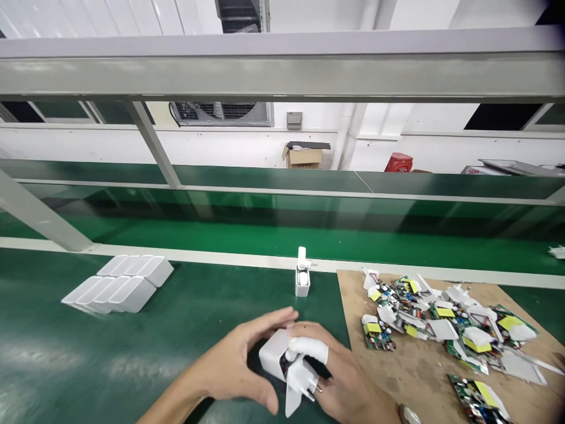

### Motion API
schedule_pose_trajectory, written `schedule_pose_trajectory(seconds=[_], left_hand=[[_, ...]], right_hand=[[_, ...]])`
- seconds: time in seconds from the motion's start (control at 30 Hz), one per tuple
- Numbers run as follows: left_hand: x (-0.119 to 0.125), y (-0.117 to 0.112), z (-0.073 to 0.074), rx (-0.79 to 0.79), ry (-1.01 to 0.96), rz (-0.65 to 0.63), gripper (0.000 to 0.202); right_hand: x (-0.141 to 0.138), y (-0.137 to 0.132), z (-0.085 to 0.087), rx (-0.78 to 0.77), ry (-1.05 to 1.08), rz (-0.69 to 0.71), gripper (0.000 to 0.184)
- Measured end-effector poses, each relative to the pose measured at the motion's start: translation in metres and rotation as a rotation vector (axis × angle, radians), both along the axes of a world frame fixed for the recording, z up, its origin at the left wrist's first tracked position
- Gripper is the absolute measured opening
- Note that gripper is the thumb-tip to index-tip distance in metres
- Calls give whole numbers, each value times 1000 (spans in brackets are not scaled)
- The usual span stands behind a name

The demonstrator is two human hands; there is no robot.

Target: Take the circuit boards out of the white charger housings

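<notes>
My right hand (348, 371) is closed round a white plastic charger casing (273, 356), held low above the green bench. White wrapping covers one of its fingers. Out of the casing's open end hangs a white plug piece (301, 377) with two metal pins, and part of a circuit board shows inside. My left hand (241, 359) curves around the casing's left side, thumb and fingers spread apart. Its fingertips are by the casing's upper edge, partly behind it; whether they touch is unclear. Beyond the hands stands another white casing (302, 285) with a plug piece at its top.
White empty casings (136, 294) stand in two rows at the left. On a brown board (375, 388) at the right lie several circuit boards (441, 318) with yellow tape and white plug parts. A pale rail (247, 257) divides the bench from a green conveyor belt (220, 238).
</notes>
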State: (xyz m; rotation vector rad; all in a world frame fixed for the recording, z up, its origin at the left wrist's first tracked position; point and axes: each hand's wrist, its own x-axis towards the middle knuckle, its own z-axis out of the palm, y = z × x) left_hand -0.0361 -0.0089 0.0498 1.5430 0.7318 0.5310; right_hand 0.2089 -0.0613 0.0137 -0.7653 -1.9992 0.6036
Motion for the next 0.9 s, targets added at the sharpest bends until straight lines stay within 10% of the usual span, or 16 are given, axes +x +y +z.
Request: schedule_pose_trajectory(seconds=[0.37, 0.67, 0.9], left_hand=[[8, -9, -20, 528, 397, 144, 73], [12, -7, 12, 401, 472, -86, 61], [-20, 9, 10, 344, 537, 61, 62]], right_hand=[[-12, -7, 11, -624, 77, -149, 41], [-16, -8, 6, -723, 184, -140, 16], [16, 8, 12, -840, 427, -106, 26]])
